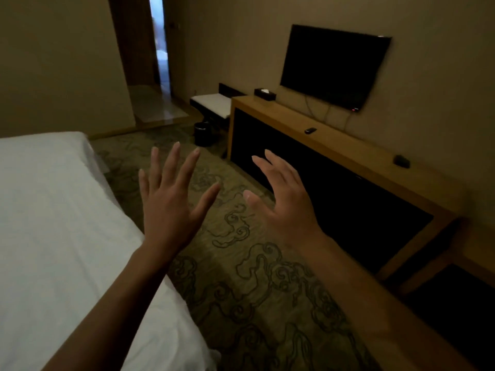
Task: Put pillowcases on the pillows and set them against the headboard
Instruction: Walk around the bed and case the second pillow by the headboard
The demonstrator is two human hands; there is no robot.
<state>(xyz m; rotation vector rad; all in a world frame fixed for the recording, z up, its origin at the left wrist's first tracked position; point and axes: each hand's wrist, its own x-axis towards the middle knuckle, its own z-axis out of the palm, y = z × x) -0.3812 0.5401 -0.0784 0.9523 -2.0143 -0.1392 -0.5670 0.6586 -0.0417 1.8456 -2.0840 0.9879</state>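
Note:
My left hand is stretched out in front of me, fingers spread wide, palm down, holding nothing. My right hand hovers beside it, also open with fingers apart and empty. Both hang over the patterned carpet, just past the edge of a bed with a white sheet on the left. No pillow, pillowcase or headboard shows in this view.
A long wooden console with dark front panels runs along the right wall under a wall-mounted TV. A tissue box, a remote, a luggage bench and a black bin lie beyond. A doorway opens at the back.

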